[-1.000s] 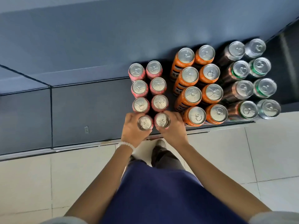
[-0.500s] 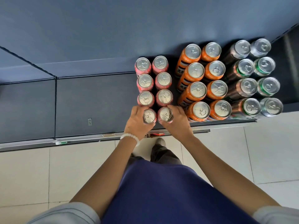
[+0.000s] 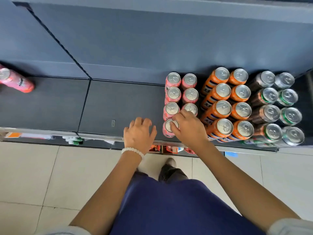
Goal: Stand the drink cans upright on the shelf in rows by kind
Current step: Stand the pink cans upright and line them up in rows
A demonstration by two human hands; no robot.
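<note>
**Cans in three colour blocks, one pink can apart at far left**

From my head camera I look straight down on a dark grey shelf [image 3: 122, 102], matte and flat, split by a thin seam into panels, with a pale metal front edge. Behind it rises a smooth blue-grey back panel [image 3: 152, 39].

The cans are aluminium cylinders with bright, brushed silver lids and ring pulls. I count seven pink cans [image 3: 172, 94] showing in a block of two columns: four in the left column, three visible in the right, where my right hand covers the front spot. Just beside them stand eight orange cans [image 3: 223, 108] with glossy printed sides and dark lettering, two columns of four. Next come eight brown and green cans [image 3: 271, 112], again two columns of four, the outer column greener and more silvery. All stand upright and touch their neighbours in tidy rows.

One more pink can [image 3: 15, 81] is well apart at the far left of the shelf, and it appears to lean; I cannot tell whether it lies or stands.

My right hand [image 3: 188, 128] rests curled over the front of the pink block, its fingertips pinching the lid rim of the front-left can. My left hand [image 3: 138, 133] hovers over bare shelf just beside that can, fingers loosely curled and holding nothing; a white beaded bracelet [image 3: 132, 151] circles its wrist.

Below lies a glossy cream tiled floor [image 3: 33, 175].
</note>
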